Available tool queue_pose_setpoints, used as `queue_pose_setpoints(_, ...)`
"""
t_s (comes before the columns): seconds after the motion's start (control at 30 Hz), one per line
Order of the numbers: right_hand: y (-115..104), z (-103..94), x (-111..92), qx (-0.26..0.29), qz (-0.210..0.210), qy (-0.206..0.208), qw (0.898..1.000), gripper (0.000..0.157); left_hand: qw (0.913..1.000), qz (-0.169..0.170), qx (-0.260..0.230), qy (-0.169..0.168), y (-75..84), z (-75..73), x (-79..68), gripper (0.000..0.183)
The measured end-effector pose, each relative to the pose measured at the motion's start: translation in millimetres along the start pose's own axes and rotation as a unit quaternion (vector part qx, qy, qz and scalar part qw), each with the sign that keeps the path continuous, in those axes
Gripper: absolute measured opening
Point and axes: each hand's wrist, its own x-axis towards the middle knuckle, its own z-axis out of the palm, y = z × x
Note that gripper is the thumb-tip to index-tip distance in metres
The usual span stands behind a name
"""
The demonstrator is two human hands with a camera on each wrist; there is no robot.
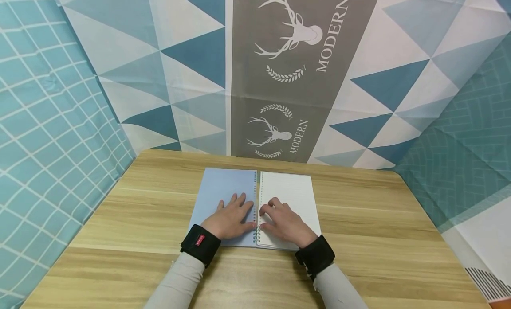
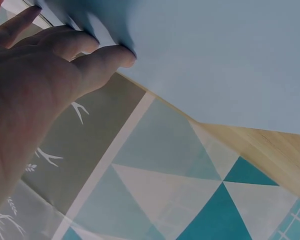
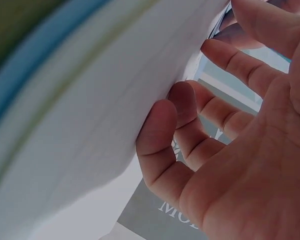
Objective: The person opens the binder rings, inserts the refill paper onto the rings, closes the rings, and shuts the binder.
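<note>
A spiral notebook lies spread on the table, its plain blue cover side (image 1: 223, 185) at the left and a white lined page (image 1: 289, 189) at the right. Between them runs the wire binding (image 1: 255, 240). My left hand (image 1: 230, 217) rests on the blue side with fingers spread, the thumb reaching the binding. On the white page lies my right hand (image 1: 285, 221), its fingers bent and their tips touching the paper beside the binding. The right wrist view shows those fingertips (image 3: 157, 122) against the page (image 3: 80, 125), with nothing pinched between them.
The wooden table (image 1: 371, 224) extends on both sides of the notebook. Behind it hangs a patterned cloth (image 1: 191, 78) with triangles and deer heads. A blue tile-pattern cloth (image 1: 48, 136) hangs at the left and a teal one (image 1: 463, 158) at the right.
</note>
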Motion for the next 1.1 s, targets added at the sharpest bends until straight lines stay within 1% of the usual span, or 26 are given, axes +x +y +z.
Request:
queue_pose_setpoints(0.17, 1, -1.5, -1, 0.015, 0.001, -0.012, 1.0, 0.032, 0.9999, 0.0, -0.005, -0.014, -2.7, -1.7, -0.3, 0.075)
queue_pose_setpoints(0.4, 3, -2.3, 0, 0.023, 0.007, -0.027, 0.999, 0.039, 0.9996, 0.003, -0.014, -0.026, -4.3, -3.9, -0.8, 0.082)
queue_pose_setpoints(0.5, 3, -3.2, -1, 0.027, 0.006, -0.034, 0.999, 0.045, 0.9995, 0.003, -0.016, -0.029, -4.2, -4.7, -1.0, 0.082)
queue_pose_setpoints(0.57, 3, -4.0, -1, 0.025, 0.004, -0.042, 0.999, 0.051, 0.9994, 0.005, -0.016, -0.029, -4.1, -5.2, -1.3, 0.082)
queue_pose_setpoints(0.77, 2, -6.8, -5, 0.022, 0.002, -0.069, 0.997, 0.07, 0.9992, 0.019, -0.017, -0.032, -0.7, -5.1, -2.5, 0.072)
queue_pose_setpoints(0.9, 1, -7.6, -8, 0.002, -0.009, -0.072, 0.997, 0.077, 0.9972, 0.047, -0.036, -0.045, 6.1, -5.4, -4.8, 0.059)
queue_pose_setpoints(1.0, -1, -7.7, -10, -0.026, -0.021, -0.066, 0.997, 0.074, 0.9945, 0.077, -0.047, -0.054, 12.8, -5.2, -5.6, 0.047)
queue_pose_setpoints(1.1, -3, -8.2, -12, -0.041, -0.023, -0.059, 0.997, 0.066, 0.9931, 0.093, -0.042, -0.058, 18.9, -4.8, -6.0, 0.043)
